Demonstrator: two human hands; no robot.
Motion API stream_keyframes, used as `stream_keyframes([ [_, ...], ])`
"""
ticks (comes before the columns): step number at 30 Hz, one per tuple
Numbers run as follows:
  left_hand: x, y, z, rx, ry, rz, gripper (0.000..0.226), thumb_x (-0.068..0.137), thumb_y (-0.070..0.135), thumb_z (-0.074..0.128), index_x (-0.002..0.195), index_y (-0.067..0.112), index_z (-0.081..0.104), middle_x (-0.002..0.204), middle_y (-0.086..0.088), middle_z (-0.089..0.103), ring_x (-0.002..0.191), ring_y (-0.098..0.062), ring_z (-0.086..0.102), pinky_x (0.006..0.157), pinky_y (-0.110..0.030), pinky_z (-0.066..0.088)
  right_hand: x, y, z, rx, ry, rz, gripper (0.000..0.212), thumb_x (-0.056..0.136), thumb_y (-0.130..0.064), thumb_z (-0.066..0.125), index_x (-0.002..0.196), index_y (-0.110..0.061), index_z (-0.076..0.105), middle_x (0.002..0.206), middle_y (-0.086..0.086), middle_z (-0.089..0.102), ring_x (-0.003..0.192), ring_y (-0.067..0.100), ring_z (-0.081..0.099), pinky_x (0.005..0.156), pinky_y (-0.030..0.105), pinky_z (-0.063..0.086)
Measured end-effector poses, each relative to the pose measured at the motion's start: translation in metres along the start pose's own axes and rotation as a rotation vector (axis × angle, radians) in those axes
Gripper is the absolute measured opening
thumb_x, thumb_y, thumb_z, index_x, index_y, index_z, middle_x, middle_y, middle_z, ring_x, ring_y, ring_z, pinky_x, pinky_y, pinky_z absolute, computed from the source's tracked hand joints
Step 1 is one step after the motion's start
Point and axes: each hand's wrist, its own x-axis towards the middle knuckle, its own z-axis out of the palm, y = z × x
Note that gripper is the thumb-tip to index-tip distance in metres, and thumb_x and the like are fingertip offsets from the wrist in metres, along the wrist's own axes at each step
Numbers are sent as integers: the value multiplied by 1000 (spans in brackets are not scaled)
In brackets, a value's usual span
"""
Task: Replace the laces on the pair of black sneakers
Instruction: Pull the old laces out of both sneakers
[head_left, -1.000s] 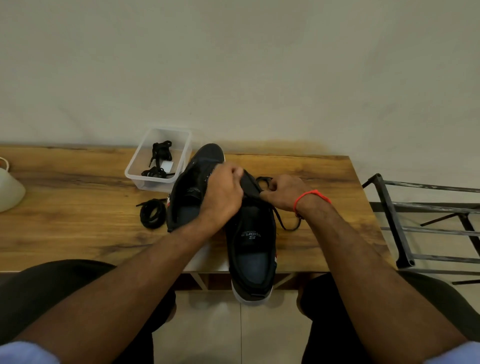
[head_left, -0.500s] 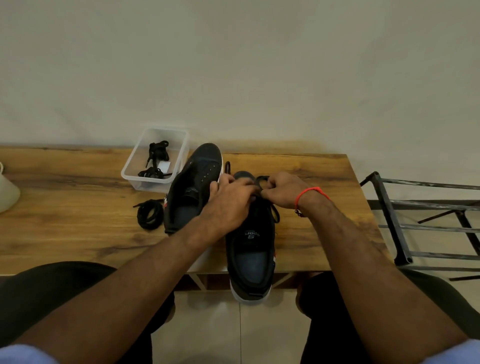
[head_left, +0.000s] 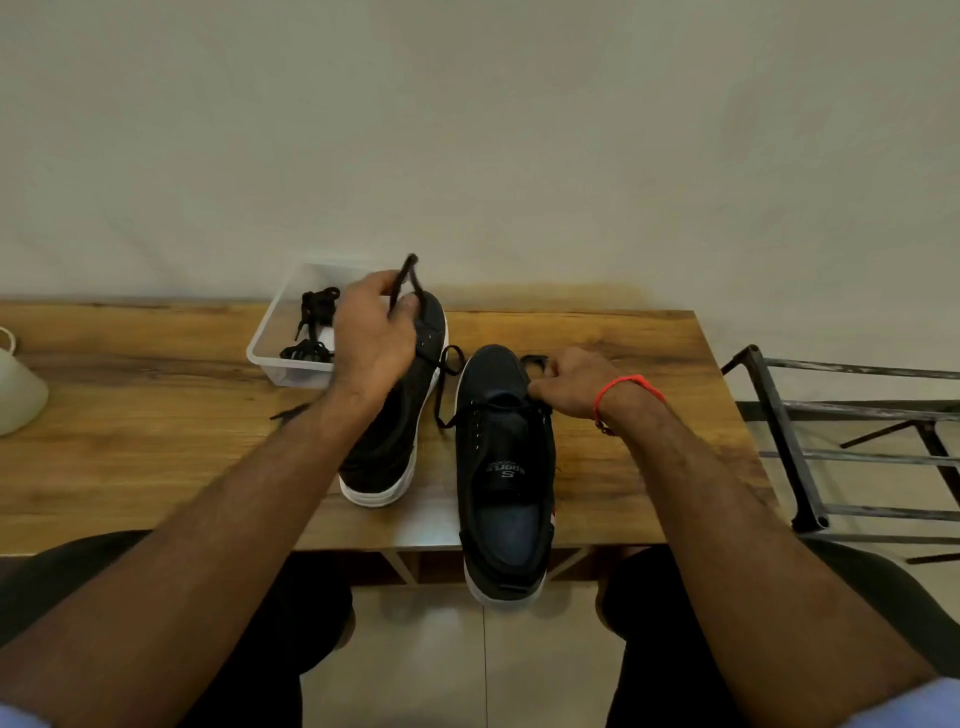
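Two black sneakers with white soles lie on the wooden table (head_left: 156, 415). The right sneaker (head_left: 506, 467) points away from me, its heel hanging over the near edge. My left hand (head_left: 376, 338) is raised over the left sneaker (head_left: 395, 431) and pinches a black lace (head_left: 441, 384), which runs down to the right sneaker's left eyelets. My right hand (head_left: 571, 382) pinches the lace's other end at the right sneaker's right side. A coiled black lace (head_left: 288, 413) peeks out from behind my left forearm.
A clear plastic box (head_left: 285, 338) with black laces inside stands behind the left sneaker. A white object (head_left: 18, 389) sits at the table's far left. A dark metal rack (head_left: 841, 447) stands right of the table. My knees are below the near edge.
My left hand has left the right sneaker and risen up and to the left, drawing a length of lace out with it. My right hand has stayed at the shoe's right side.
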Motion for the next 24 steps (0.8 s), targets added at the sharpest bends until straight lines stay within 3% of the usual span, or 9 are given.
stream_keyframes([
  [2, -11, -5, 10, 187, -177, 181, 44, 101, 9, 56, 145, 13, 52, 139, 0, 52, 128, -11, 47, 106, -15, 32, 0, -1, 0, 9, -11, -2, 24, 94, -24, 59, 75, -14, 47, 74, 3, 46, 66, 18, 42, 58, 31, 36],
  [4, -28, -7, 24, 316, -329, 327, 46, 101, 12, 57, 146, 16, 51, 149, -2, 43, 133, -16, 44, 111, -24, 33, 0, -1, 0, 8, -13, -7, 26, 94, -25, 59, 74, -16, 46, 74, 3, 47, 67, 18, 42, 57, 30, 35],
  [10, -39, -4, 33, 598, -805, 360, 29, 93, 45, 68, 112, 24, 74, 129, 6, 56, 118, -14, 55, 101, -40, 50, 2, 4, -2, -42, -8, -43, 17, 94, -29, 61, 82, -16, 59, 85, 4, 60, 82, 21, 54, 64, 31, 42],
  [12, -36, -4, 28, 620, -725, 403, 21, 92, 45, 68, 104, 29, 73, 120, 9, 62, 109, -13, 59, 95, -45, 53, 2, 5, -2, -45, -4, -104, 15, 96, -34, 60, 90, -21, 61, 93, 1, 63, 90, 20, 57, 69, 31, 43],
  [14, -35, -2, 24, 500, -515, 439, 15, 97, 39, 63, 104, 29, 71, 103, 10, 68, 96, -11, 63, 88, -44, 55, -2, 1, -5, 49, 12, -235, 22, 101, -40, 53, 97, -21, 63, 92, -2, 63, 88, 18, 57, 69, 31, 42],
  [17, -28, 10, 17, 123, -290, 339, 11, 101, 29, 58, 106, 25, 68, 83, 11, 69, 75, 0, 65, 71, -23, 55, -14, -8, -16, 353, 1, -364, 39, 103, -49, 46, 94, -20, 71, 90, 0, 71, 88, 16, 64, 79, 31, 48],
  [19, -20, 18, 10, 0, -213, 281, 7, 101, 28, 60, 101, 25, 66, 72, 7, 67, 65, -3, 63, 60, -18, 48, -17, -9, -24, 484, 45, -438, 38, 101, -47, 52, 85, -20, 73, 74, 1, 68, 75, 18, 65, 82, 38, 53],
  [21, -12, 19, 0, -3, -205, 281, 6, 100, 31, 62, 97, 28, 66, 72, 4, 67, 61, -9, 64, 60, -22, 51, -13, -6, -35, 625, 236, -442, 33, 100, -39, 57, 78, -19, 71, 64, -1, 52, 61, 13, 54, 70, 37, 58],
  [24, -2, 17, -12, 20, -289, 231, 16, 99, 36, 63, 98, 22, 71, 72, 4, 66, 50, -4, 58, 55, -18, 49, -2, 15, -55, 773, 672, -194, 35, 99, -38, 57, 70, -22, 69, 61, -9, 49, 55, 12, 46, 55, 30, 48],
])
